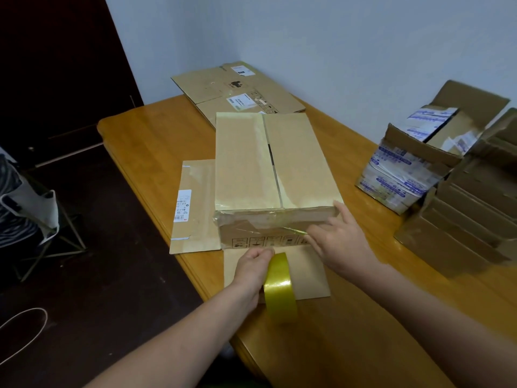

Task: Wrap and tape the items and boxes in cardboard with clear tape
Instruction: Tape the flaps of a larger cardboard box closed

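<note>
A closed cardboard box (268, 169) lies on the wooden table (156, 135), its top seam and near side covered in glossy clear tape. My left hand (251, 273) grips a yellowish roll of clear tape (279, 287) just in front of the box. A strip of tape runs from the roll up to the box's near side. My right hand (335, 239) lies flat against that near side at the right corner, fingers straight, pressing the tape down. The box sits on flattened cardboard sheets (195, 219).
Flattened cartons (237, 88) lie at the table's far end. At the right stand an open carton of printed packages (405, 175) and a stack of folded cardboard (461, 214). A metal stand with a bag (36, 214) is on the dark floor at left.
</note>
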